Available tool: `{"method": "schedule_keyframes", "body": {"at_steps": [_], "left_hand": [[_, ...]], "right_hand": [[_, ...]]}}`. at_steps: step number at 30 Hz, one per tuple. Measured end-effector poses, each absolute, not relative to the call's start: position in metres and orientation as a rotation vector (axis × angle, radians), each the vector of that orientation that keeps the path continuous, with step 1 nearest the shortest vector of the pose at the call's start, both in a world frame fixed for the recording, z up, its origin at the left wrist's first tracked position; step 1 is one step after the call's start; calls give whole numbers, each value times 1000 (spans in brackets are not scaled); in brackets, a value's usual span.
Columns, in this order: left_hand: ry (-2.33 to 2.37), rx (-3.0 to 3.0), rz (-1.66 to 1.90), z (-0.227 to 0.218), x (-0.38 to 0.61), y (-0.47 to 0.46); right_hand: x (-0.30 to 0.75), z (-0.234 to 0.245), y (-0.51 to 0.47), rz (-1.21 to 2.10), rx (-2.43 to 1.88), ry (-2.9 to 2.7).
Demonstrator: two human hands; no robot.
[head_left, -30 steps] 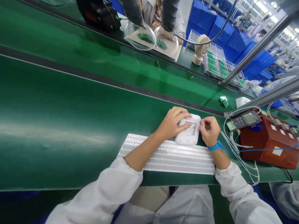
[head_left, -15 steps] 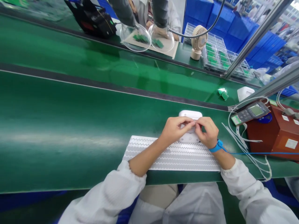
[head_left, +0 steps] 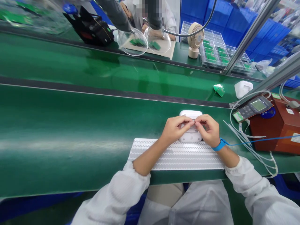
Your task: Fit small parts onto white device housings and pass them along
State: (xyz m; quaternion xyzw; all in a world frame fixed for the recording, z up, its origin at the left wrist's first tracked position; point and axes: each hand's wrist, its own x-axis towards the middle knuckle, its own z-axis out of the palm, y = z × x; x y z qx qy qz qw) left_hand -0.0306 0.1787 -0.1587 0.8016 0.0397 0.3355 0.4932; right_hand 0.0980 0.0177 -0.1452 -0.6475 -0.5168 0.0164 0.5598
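A white plastic device (head_left: 191,137) with rounded corners and a small patch of speaker holes lies on the green bench, against the far edge of a white sheet with wavy ridges (head_left: 187,161). Over its middle, my left hand (head_left: 175,126) and my right hand (head_left: 208,128) meet fingertip to fingertip. Both are closed in a pinch, thumb against fingers. Whatever sits between the fingertips is too small to make out, and the hands cover the device's centre. A blue wrist strap (head_left: 219,145) circles my right wrist, its cord running off to the right.
To the right are a handheld meter (head_left: 254,107), a brown box (head_left: 276,128) and loose white tubes (head_left: 248,143). Beyond the dark strip lie green pieces (head_left: 219,90) and a white housing (head_left: 243,89). Farther back stand a small fan (head_left: 194,39), clear trays (head_left: 213,53) and a co-worker (head_left: 167,15).
The camera view has shifted slightly. My hands stay pinched together over the white device, with only a slight change in the right hand's fingers.
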Motion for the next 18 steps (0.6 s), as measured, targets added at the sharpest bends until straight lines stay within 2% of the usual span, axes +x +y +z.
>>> {"method": "schedule_keyframes", "body": {"at_steps": [4, 11, 14, 18], "left_hand": [[55, 2005, 864, -164, -30, 179], [5, 2096, 908, -170, -31, 180], [102, 2133, 957, -173, -30, 185], [320, 2179, 947, -181, -25, 193]], "right_hand": [[102, -145, 17, 148, -1562, -1191], [104, -140, 19, -11, -1583, -1272], [118, -144, 18, -50, -1639, -1177], [138, -153, 19, 80, -1699, -1033]]}}
